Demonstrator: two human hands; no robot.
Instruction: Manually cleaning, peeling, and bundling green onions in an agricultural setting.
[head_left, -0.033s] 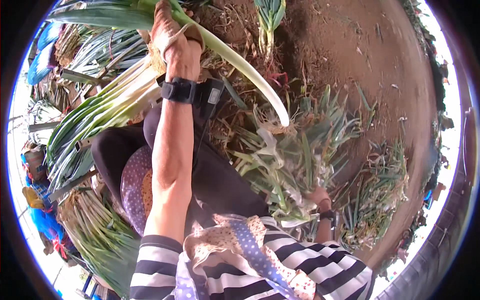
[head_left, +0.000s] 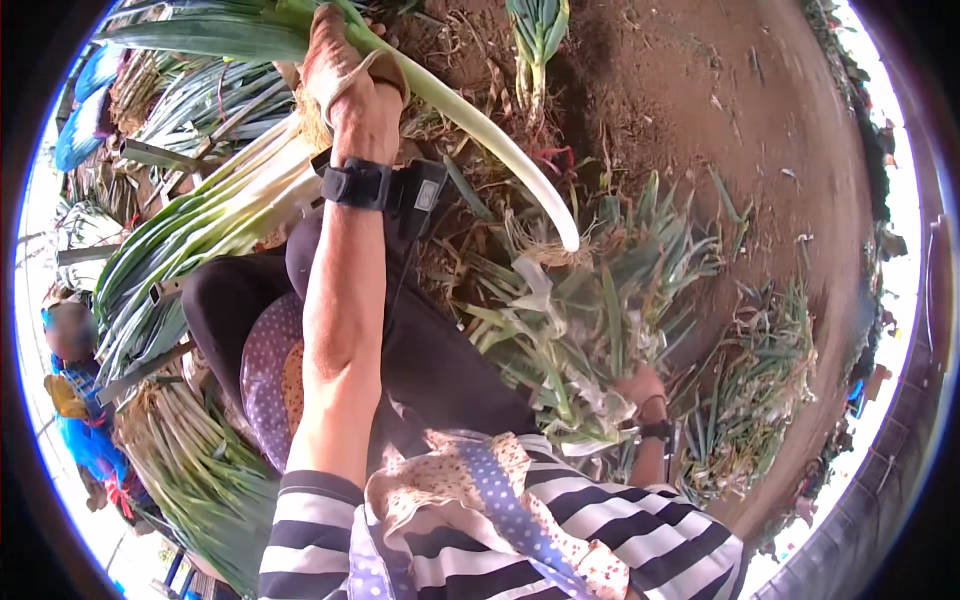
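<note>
My left hand (head_left: 342,62), in a brownish glove, is closed round a long green onion (head_left: 480,135) near the top of the view. The onion's green leaves spread to the upper left. Its bare white stem slants down to the right, its white end over a heap of stripped leaves (head_left: 560,340). Low on the right, my right hand (head_left: 642,388) is at the edge of that heap, touching or just beside the pale leaves. Its fingers are partly hidden and blurred, so what it may hold does not show. Both wrists wear dark bands.
Bundles of green onions (head_left: 210,225) lie to my left on metal bars, with another bundle (head_left: 190,450) nearer me. An onion plant (head_left: 538,60) lies on the brown soil ahead. More leaf scraps (head_left: 755,390) cover the ground at right. Another person (head_left: 85,400) in blue is at the far left.
</note>
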